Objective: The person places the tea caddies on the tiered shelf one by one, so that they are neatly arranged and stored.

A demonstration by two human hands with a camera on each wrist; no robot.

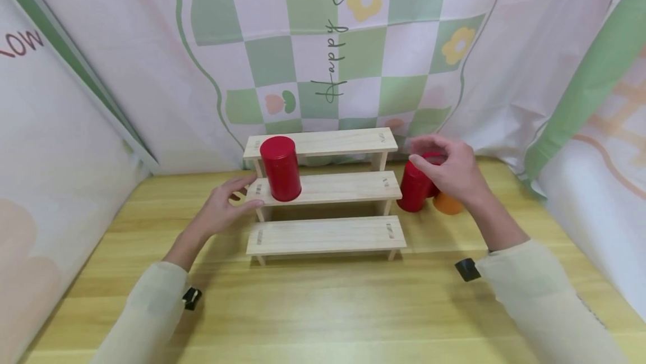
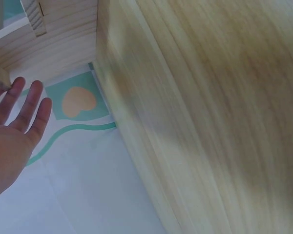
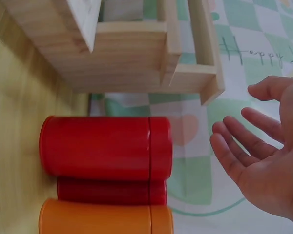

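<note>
A red canister [image 1: 281, 169] stands upright at the left end of the middle tier of a three-tier wooden shelf [image 1: 325, 235]. My left hand [image 1: 228, 202] is at the left end of that tier, fingers extended near its edge; whether they touch it I cannot tell. Over on the right, my right hand [image 1: 449, 166] hovers above a second red canister [image 1: 413, 187], fingers loosely bent and holding nothing. In the right wrist view this red canister [image 3: 102, 148] stands beside another red canister [image 3: 107, 191] and an orange canister [image 3: 97, 217], apart from the hand.
The shelf stands on a wood-grain table [image 1: 323, 308] against a hanging checkered cloth [image 1: 318, 61]. White cloth walls [image 1: 65, 111] close off the left and right sides. The grouped canisters stand just right of the shelf.
</note>
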